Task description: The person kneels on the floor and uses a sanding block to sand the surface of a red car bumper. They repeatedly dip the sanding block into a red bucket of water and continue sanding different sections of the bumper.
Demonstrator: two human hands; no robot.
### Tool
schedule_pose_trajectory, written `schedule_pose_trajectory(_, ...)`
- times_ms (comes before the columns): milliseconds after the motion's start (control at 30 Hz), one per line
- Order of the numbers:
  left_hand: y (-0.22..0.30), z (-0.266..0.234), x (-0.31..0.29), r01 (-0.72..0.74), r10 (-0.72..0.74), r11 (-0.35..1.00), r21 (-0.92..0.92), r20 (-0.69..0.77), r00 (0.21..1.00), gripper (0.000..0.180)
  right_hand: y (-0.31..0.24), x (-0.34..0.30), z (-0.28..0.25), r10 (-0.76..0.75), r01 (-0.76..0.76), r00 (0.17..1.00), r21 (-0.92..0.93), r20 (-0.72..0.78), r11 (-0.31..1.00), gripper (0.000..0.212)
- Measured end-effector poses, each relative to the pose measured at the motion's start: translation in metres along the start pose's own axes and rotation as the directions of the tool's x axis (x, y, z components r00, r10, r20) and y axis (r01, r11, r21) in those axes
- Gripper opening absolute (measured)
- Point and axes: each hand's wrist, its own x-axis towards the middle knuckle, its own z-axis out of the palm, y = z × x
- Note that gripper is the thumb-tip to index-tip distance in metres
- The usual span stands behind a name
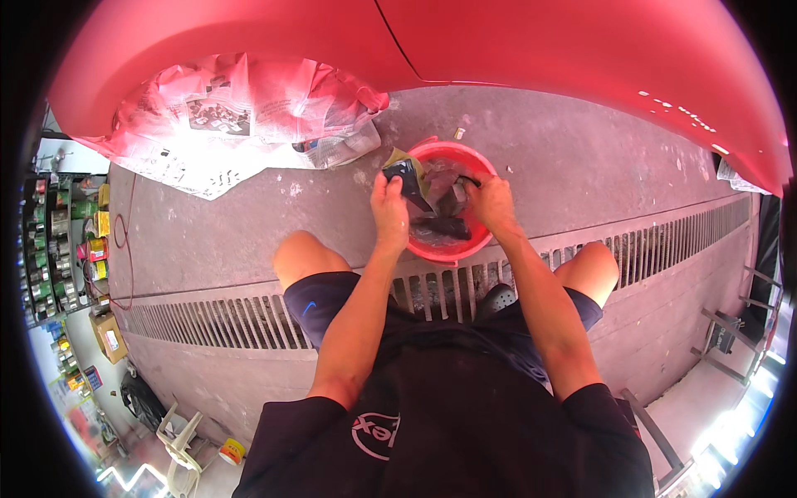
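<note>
Between my knees a red bucket [476, 241] of water stands on the floor. My left hand [390, 213] is at its left rim, fingers closed on a dark sheet of sandpaper [405, 178] with a tan piece [402, 156] at its upper edge. Over the right rim reaches my right hand [493, 202], its fingers pinched on a small dark piece [469, 180] that they mostly cover. Inside the bucket lie a dark grey piece [442, 227] and a lighter grey piece [453, 199]; what they are I cannot tell.
A red car body [515, 50] spans the top of the view, newspaper [257, 104] taped in its wheel arch. A floor grating [220, 322] runs across beneath me. Shelves of cans [62, 249] line the left; a white plastic chair [178, 440] stands lower left, a metal frame [722, 336] right.
</note>
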Motion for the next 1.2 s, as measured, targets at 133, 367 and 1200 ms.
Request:
schedule_pose_trajectory(133, 0.011, -0.007, 0.014, 0.025, 0.002, 0.985, -0.171, 0.158, 0.987, 0.037, 0.011, 0.000, -0.008, -0.217, 0.186, 0.953, -0.154, -0.213, 0.970, 0.041)
schedule_pose_trajectory(367, 0.015, -0.015, 0.007, 0.240, -0.120, 0.828, -0.506, 0.258, 0.959, 0.044, -0.016, -0.003, -0.050, 0.105, -0.105, 0.987, 0.001, 0.119, 0.994, 0.046)
schedule_pose_trajectory(1200, 0.044, 0.013, -0.018, 0.129, -0.228, 0.964, 0.231, 0.472, 0.852, 0.070, -0.029, 0.015, -0.023, 0.138, -0.227, 0.970, 0.534, 0.201, 0.815, 0.026)
